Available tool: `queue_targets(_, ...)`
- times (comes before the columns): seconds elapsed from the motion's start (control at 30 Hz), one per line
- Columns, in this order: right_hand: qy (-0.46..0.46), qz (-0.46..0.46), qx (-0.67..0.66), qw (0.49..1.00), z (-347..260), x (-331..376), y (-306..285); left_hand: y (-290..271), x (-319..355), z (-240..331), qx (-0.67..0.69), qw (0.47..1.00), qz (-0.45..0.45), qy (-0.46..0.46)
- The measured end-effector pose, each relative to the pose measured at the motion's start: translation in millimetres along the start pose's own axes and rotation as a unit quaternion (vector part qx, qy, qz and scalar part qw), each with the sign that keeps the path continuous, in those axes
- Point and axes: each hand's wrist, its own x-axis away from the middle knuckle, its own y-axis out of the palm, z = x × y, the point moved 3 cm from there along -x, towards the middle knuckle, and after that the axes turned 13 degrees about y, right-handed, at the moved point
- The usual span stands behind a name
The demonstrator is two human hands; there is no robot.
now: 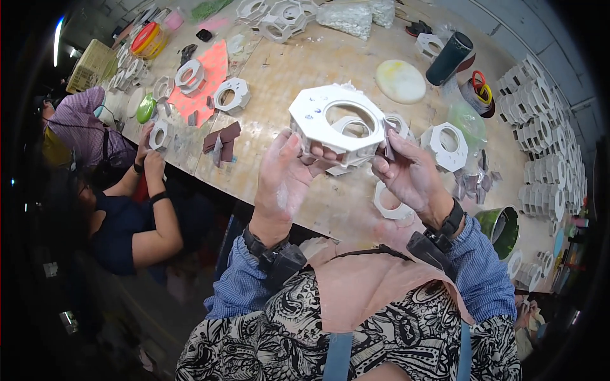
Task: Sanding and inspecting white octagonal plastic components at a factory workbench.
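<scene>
A white octagonal frame (310,114) with a round hole and small blue marks on its face is held up over the table. My left hand (281,174) grips its left and lower side, the fingers reaching underneath. At its right edge my right hand (413,174) pinches a small folded piece of dark sandpaper (389,145) against the side wall. White dust coats both hands. Behind and below the frame, similar white rings lie partly hidden. To the right of my right hand lies another octagonal frame (445,147).
Stacked white frames (540,136) line the right side. Sandpaper pieces (222,143), a dark green bottle (450,58), a round pale disc (400,81) and a green bucket (497,230) stand about the wooden table (279,70). Co-workers sit at left, one's hands (152,152) at another frame.
</scene>
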Motion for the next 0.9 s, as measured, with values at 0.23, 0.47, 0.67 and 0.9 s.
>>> queue_targets(0.23, 0.077, 0.019, -0.124, 0.989, 25.1, -14.2, -2.7, 2.4, 10.9, 8.9, -0.001, 0.999, 0.037, 0.016)
queue_targets(0.47, 0.095, 0.047, -0.131, 0.986, 33.5, -14.0, -4.1, 9.3, 17.7, 14.0, -0.012, 0.999, 0.046, 0.023)
queue_targets(0.67, 0.119, 0.008, -0.077, 0.990, 42.9, -18.5, -16.4, 19.0, 17.6, 15.5, -0.066, 0.997, 0.015, 0.045)
queue_targets(0.9, 0.046, 0.132, 0.031, 0.990, 31.5, -9.5, -14.7, 11.7, 19.7, 14.3, -0.214, 0.971, 0.004, 0.106)
